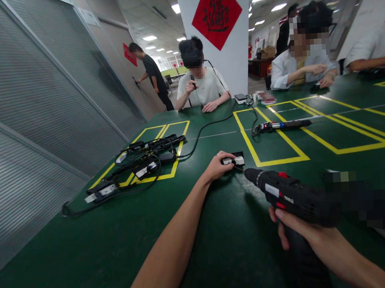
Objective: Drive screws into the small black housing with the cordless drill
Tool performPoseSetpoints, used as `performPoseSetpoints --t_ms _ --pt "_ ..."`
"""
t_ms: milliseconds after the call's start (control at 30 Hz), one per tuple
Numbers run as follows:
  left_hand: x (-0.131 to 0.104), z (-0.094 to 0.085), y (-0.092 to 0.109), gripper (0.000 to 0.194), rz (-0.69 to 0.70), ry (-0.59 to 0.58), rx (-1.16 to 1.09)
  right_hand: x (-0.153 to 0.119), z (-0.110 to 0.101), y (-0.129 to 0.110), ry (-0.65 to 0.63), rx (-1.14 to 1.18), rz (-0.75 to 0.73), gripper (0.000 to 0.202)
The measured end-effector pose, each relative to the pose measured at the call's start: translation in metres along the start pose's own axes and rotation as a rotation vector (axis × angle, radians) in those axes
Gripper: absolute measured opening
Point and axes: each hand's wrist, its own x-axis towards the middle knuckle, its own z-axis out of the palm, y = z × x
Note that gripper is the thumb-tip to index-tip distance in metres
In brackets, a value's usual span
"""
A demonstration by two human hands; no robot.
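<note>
My right hand [292,229] is wrapped round the grip of a black cordless drill [293,196] with red switches. Its chuck points left and away from me, and a thin bit reaches toward a small black block with white labels [239,160]. Whether the bit touches the block I cannot tell. My left hand [220,165] pinches the block's left side between thumb and fingers and holds it on the green table [217,229]. The fingers cover part of the block.
Black power adapters and tangled cables [148,162] lie at the left. A wired black tool [282,125] rests across yellow tape outlines [283,160] at the right. A headset-wearing person [205,84] sits opposite; another person [305,67] sits at the far right.
</note>
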Motion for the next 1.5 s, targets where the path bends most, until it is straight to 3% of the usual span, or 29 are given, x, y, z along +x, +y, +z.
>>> performPoseSetpoints --t_ms 233,433,633,800,900,967,1233,1500 --pt "0.0 0.001 0.001 0.032 -0.03 0.003 0.01 0.0 0.001 0.0 -0.012 0.03 -0.029 0.037" --pt "0.001 0.002 -0.001 0.032 -0.001 0.013 0.025 -0.003 0.004 -0.008 0.121 0.031 -0.074 0.031" --pt "0.001 0.005 -0.002 0.033 -0.015 0.033 0.023 -0.011 0.008 -0.006 0.108 0.044 -0.083 0.03" --pt "0.001 0.007 -0.006 0.034 -0.013 0.035 -0.007 -0.019 0.01 -0.009 0.193 -0.142 -0.102 0.031" --pt "0.001 0.007 -0.007 0.033 -0.011 0.033 -0.016 -0.02 0.008 -0.015 0.244 -0.231 -0.258 0.054" --pt "0.001 0.007 -0.008 0.033 -0.003 0.035 -0.016 -0.018 0.005 -0.016 0.207 -0.311 -0.312 0.067" --pt "0.001 0.007 -0.009 0.033 0.0 0.038 -0.017 -0.001 0.014 0.01 0.113 -0.928 -0.162 0.082" --pt "0.002 0.006 -0.007 0.033 -0.016 0.037 0.006 0.001 0.024 0.022 0.045 -0.97 -0.187 0.09"
